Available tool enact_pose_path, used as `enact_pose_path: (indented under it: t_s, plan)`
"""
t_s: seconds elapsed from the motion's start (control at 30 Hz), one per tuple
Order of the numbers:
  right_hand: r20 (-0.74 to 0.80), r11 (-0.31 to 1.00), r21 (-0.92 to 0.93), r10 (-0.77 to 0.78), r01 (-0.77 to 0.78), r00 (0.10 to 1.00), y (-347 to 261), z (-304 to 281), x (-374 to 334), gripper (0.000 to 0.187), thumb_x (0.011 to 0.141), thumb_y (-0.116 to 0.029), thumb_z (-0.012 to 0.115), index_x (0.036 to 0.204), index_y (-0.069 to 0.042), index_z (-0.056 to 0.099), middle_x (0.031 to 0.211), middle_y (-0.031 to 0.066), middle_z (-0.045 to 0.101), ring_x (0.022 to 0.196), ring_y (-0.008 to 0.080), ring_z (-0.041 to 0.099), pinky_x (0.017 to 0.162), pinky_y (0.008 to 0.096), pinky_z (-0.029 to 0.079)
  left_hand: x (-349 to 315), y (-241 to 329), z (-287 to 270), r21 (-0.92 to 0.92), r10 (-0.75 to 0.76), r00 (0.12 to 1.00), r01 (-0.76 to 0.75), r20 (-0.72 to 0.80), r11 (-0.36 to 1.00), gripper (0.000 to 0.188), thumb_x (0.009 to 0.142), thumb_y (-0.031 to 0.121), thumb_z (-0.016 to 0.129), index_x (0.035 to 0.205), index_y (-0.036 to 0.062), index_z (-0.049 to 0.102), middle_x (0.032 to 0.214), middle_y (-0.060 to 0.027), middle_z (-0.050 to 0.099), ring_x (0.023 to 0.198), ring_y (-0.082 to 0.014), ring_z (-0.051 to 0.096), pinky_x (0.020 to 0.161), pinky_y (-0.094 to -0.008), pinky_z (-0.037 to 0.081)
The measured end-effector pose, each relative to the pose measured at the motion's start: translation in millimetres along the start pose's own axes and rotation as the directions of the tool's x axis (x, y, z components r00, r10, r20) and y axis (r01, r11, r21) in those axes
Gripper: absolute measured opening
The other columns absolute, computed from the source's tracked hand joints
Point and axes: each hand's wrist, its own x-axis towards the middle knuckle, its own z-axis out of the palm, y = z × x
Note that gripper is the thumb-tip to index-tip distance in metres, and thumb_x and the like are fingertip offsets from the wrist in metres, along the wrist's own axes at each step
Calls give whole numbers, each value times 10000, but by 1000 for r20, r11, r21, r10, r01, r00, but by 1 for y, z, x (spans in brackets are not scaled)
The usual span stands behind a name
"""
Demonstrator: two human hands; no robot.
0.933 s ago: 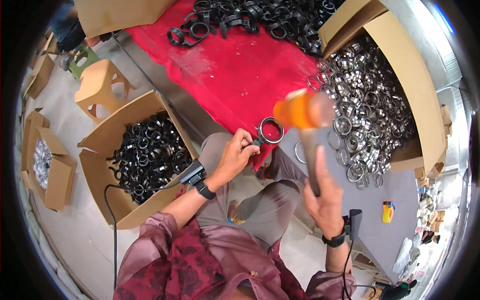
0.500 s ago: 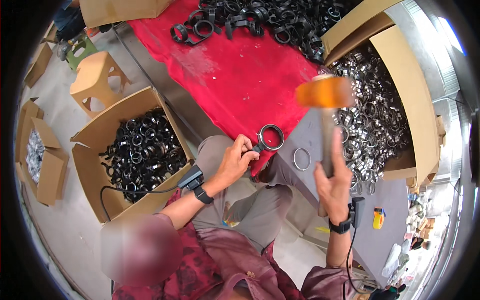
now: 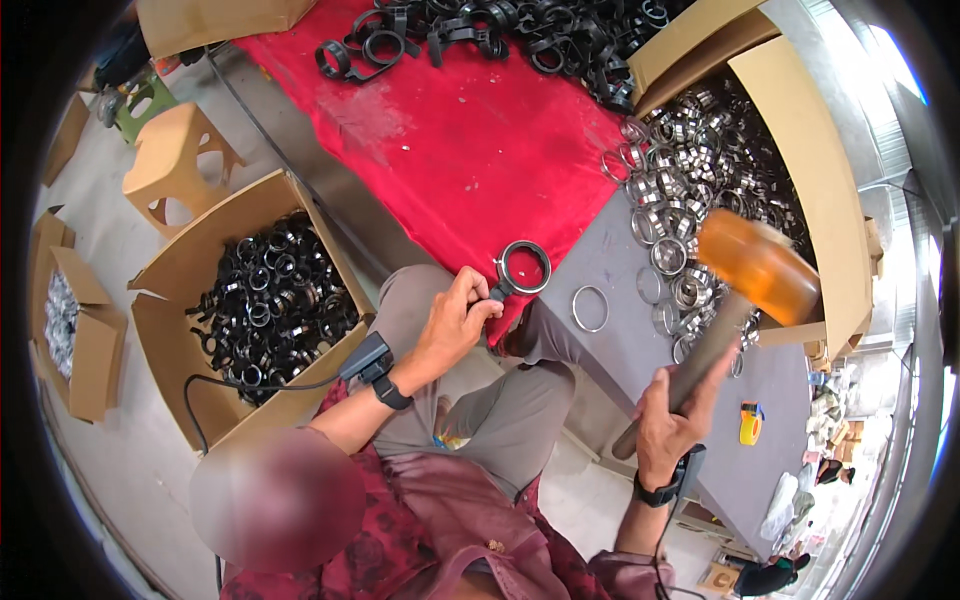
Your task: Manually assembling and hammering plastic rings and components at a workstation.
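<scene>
My left hand (image 3: 459,315) pinches the short stem of a black ring-shaped part (image 3: 501,262) at the corner of the red cloth (image 3: 450,165). A shiny metal rim shows around that ring. My right hand (image 3: 672,422) is wrapped round the handle of a mallet (image 3: 757,266) with an amber head, held over the grey tabletop at the right. Between the two hands a single thin metal ring (image 3: 590,308) lies on the grey table (image 3: 625,270).
A cardboard box (image 3: 815,160) on its side spills metal rings (image 3: 690,190) onto the table. Black ring parts (image 3: 480,30) are heaped at the back. On the floor at left stand a box (image 3: 165,335) of black parts and a tan stool (image 3: 180,150). A yellow tape measure (image 3: 750,423) lies at right.
The mallet has swung to the right and its head has tilted. My left hand keeps its pinch on the black ring part. The whole view has shifted slightly.
</scene>
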Motion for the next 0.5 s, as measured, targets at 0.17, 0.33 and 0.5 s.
enact_pose_path:
  t_s: [0.17, 0.33, 0.5]
  plan:
    - [373, 946, -115, -242, 303, 896, 44, 46, 2, 877, 847, 91, 548, 1645, -124, 253, 1306, 167, 677, 855, 173, 686, 761, 282, 567, 3, 1, 10, 0, 35, 999, -35, 10, 999, 132, 979, 21, 581, 982, 3, 450, 797, -129, 694, 804, -143, 706, 704, -294, 536]
    - [444, 999, 44, -44, 27, 895, -11, 18, 89, 836, 836, 65, 566, 1616, -90, 309, 1438, 238, 592, 1109, 244, 695, 926, 342, 532, -1, -2, 3, 7, 13, 1000, -12, -19, 1000, 126, 982, 2, 575, 990, 4, 449, 788, -120, 674, 806, -150, 702, 695, -300, 533]
    - [222, 893, -17, -435, 450, 872, -1, 37, 80, 856, 809, 84, 579, 1609, -83, 325, 1466, 299, 534, 1274, 338, 633, 977, 329, 512, 1, -1, 8, -15, 26, 1000, -26, -12, 1000, 132, 979, 2, 581, 992, 9, 450, 793, -128, 683, 789, -157, 702, 691, -301, 534]
